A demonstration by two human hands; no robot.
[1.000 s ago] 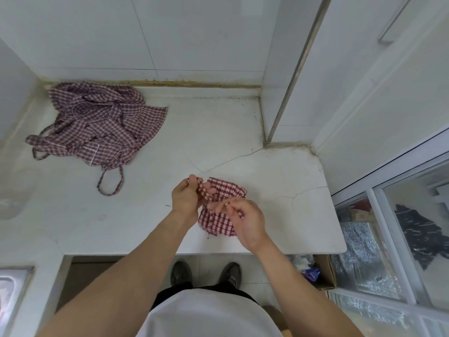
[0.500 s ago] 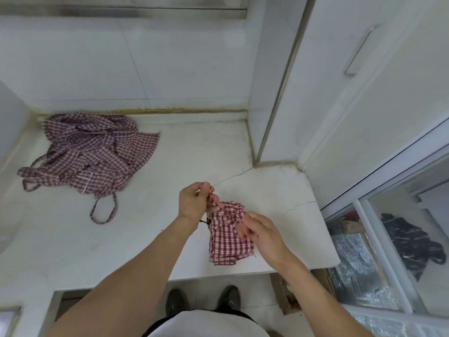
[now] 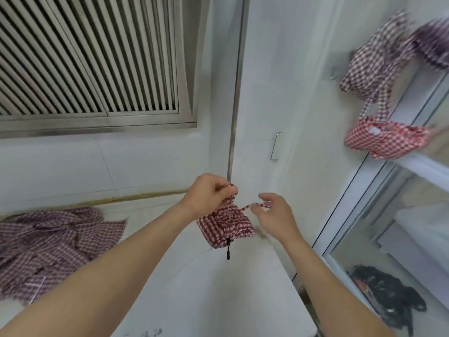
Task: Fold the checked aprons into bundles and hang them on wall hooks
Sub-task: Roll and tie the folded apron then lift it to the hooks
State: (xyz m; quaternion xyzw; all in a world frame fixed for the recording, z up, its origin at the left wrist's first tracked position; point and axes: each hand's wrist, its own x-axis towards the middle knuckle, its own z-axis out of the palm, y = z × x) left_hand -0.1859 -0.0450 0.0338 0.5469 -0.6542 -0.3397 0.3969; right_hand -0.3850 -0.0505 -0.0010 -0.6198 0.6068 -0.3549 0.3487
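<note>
Above the counter, the left hand pinches the folded bundle by its strap — the right hand pinches the strap's far end. Unfolded aprons lie left; hung bundles right.

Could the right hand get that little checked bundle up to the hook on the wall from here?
Probably yes. The right hand pinches the bundle strap, and nothing lies between it and the hook up on the right. Other bundles already hang beside it, so space there looks tight.
</note>
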